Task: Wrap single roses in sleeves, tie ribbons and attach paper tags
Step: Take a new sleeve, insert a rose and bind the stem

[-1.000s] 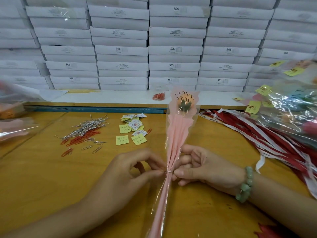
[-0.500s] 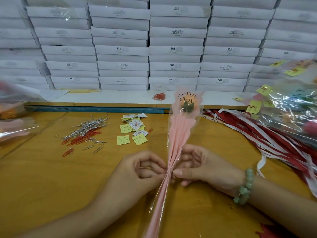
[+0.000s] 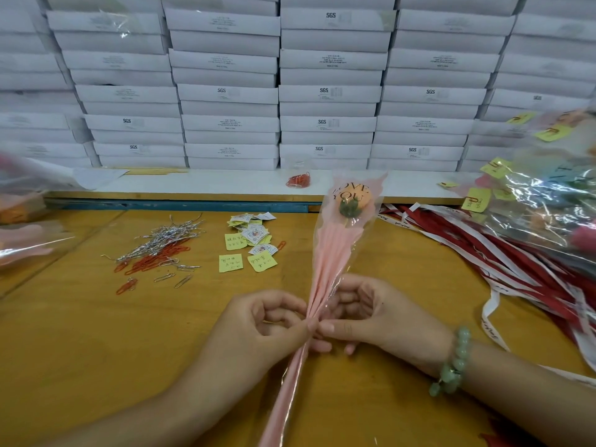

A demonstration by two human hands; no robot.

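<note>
pink sleeve (image 3: 335,253) pinched at its gathered neck between curled fingers (image 3: 290,333) of left hand (image 3: 258,327) and right hand (image 3: 383,317).

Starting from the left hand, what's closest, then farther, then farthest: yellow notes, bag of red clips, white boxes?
1. Yellow notes, on the table just beyond the left hand.
2. Bag of red clips, on the white ledge behind.
3. White boxes, stacked at the very back.
</note>
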